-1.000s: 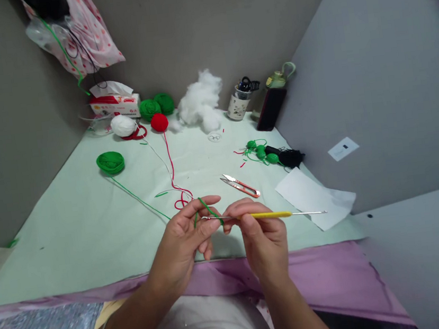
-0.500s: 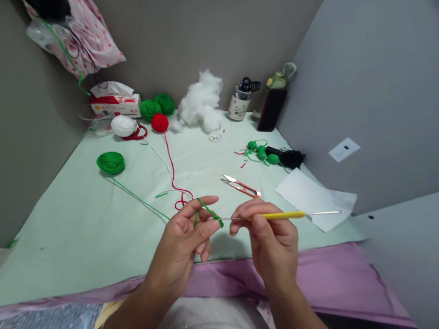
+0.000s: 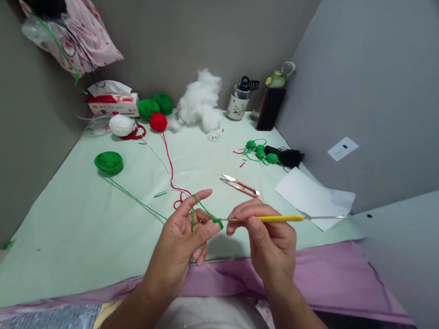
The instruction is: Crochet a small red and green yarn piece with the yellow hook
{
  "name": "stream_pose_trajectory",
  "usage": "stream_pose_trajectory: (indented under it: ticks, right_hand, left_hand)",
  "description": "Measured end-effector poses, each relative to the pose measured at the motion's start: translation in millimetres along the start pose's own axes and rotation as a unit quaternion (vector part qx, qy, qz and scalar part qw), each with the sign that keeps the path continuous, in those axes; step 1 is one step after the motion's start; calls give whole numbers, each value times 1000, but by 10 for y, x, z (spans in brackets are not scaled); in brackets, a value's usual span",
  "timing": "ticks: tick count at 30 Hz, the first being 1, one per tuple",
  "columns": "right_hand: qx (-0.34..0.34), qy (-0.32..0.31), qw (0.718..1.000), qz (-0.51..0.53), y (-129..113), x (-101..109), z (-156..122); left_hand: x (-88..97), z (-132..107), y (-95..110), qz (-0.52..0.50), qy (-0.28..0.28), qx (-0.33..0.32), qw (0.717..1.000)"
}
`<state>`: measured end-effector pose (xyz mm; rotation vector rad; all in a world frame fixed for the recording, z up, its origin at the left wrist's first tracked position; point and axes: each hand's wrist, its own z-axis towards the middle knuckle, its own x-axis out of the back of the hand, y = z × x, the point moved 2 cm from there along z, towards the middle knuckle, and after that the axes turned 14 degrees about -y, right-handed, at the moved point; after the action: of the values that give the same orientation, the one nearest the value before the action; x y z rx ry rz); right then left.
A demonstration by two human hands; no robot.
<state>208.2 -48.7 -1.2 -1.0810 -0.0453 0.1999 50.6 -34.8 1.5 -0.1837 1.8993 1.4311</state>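
Between thumb and fingers, my left hand (image 3: 184, 238) pinches a small piece of green crochet (image 3: 218, 223). Green yarn (image 3: 138, 201) runs over its raised index finger and back to a green yarn ball (image 3: 109, 162) at the left. My right hand (image 3: 271, 241) grips a crochet hook by its yellow handle (image 3: 280, 218), and the thin metal tip reaches to the green piece. The other metal end points right, above a white paper. Whether a loop sits on the tip is too small to tell.
Thread snips (image 3: 242, 187) lie just beyond my hands. Farther back are a red yarn ball (image 3: 158, 122), a white yarn ball (image 3: 121, 125), white stuffing (image 3: 201, 102), a pen cup (image 3: 238, 103) and a bottle (image 3: 272, 104). Small green crocheted pieces (image 3: 260, 152) and white paper (image 3: 315, 198) lie right.
My left index finger has lifted slightly, drawing the green yarn up with it. The hook's rear end has dipped a little. The whole view has shifted slightly.
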Motion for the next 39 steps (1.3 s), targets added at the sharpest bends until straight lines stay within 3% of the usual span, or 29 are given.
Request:
stream_pose_trajectory:
  ticks: [5,11,14,18,22,26,30,35,39]
  right_hand:
    - [11,4,1000,1,13,-12,-13]
    - [72,-39,981,-176,12,-39,-62]
    - [94,-47,975,-194,22,-54,-80]
    - [80,-36,985,-149,63,-81,-74]
    - [29,10,999,-22,138,-82,-33]
    - [-30,37,994,94,180,-52,29]
    - [-47,30,990,126,148,-16,81]
    - [-29,-9,999,34,73,14,54]
    - [62,-66,980,-176,-33,-4,-23]
  left_hand:
    - [-7,8,17,2,0,-1,1000]
    - [-7,-1,-16,6,13,-9,1000]
    - [-16,-1,-14,2,5,-2,1000]
    - [-29,18,-4,-21,-7,11,1000]
    - [-25,25,-12,-28,-13,12,999]
    - [-4,11,-14,-12,-7,-5,1000]
    - [4,-6,0,7,-8,-7,1000]
    - [5,-13,-5,53,9,-20,998]
    - [-2,-25,-23,134,65,-60,987]
